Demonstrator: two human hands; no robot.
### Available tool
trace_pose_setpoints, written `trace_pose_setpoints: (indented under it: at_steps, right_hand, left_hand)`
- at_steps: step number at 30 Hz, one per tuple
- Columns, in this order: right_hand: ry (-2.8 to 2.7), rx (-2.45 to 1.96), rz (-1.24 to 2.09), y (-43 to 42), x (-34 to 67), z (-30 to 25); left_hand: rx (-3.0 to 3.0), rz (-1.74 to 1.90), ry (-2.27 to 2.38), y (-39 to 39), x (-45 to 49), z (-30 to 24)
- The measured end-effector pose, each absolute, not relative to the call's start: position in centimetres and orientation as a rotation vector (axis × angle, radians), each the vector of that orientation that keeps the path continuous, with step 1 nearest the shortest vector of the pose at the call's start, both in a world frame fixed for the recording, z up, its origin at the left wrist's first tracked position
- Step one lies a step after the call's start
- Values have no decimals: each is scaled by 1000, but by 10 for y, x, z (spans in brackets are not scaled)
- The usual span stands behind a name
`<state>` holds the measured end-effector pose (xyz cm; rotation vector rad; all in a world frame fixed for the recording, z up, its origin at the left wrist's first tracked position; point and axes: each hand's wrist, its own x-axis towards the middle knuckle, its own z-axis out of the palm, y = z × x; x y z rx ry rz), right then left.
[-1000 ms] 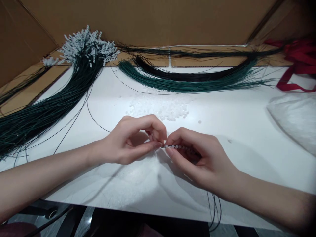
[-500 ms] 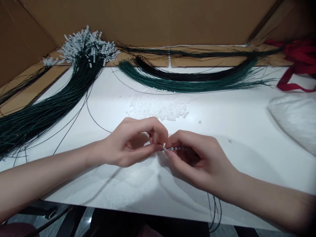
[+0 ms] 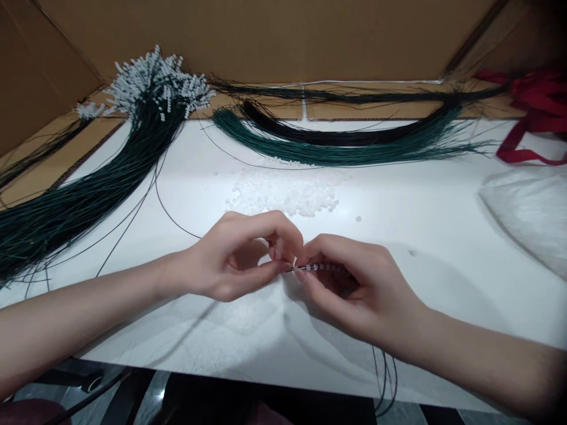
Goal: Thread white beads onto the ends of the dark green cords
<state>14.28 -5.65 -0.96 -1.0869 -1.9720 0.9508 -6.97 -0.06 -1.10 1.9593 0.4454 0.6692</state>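
My left hand [image 3: 241, 255] and my right hand [image 3: 354, 283] meet fingertip to fingertip over the white table [image 3: 443, 236]. My right hand pinches a thin dark wire [image 3: 315, 267] carrying a short row of small white beads. My left thumb and fingers are closed at the wire's free tip, on something too small to make out. The wire's tail runs under my right palm and hangs off the table's front edge [image 3: 383, 378]. A scatter of loose white beads [image 3: 287, 195] lies just beyond my hands.
A thick bundle of dark green wires with white beaded ends [image 3: 150, 88] fans across the left side. Bare green and black wire bundles [image 3: 345, 144] curve along the back. A clear plastic bag [image 3: 531, 218] sits at right, red ribbon [image 3: 535, 112] behind it. Cardboard walls enclose the back.
My left fingertips have edged slightly right and closed up against my right fingertips; fewer beads show between them. Everything else is still.
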Motion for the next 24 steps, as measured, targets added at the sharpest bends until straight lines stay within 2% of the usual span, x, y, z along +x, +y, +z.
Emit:
trace_pose_setpoints:
  at_steps: [24]
  right_hand:
    - [-1976,-1129,997,-58,144,-7]
  left_hand:
    - [1860,673,409,-1,-72,-11]
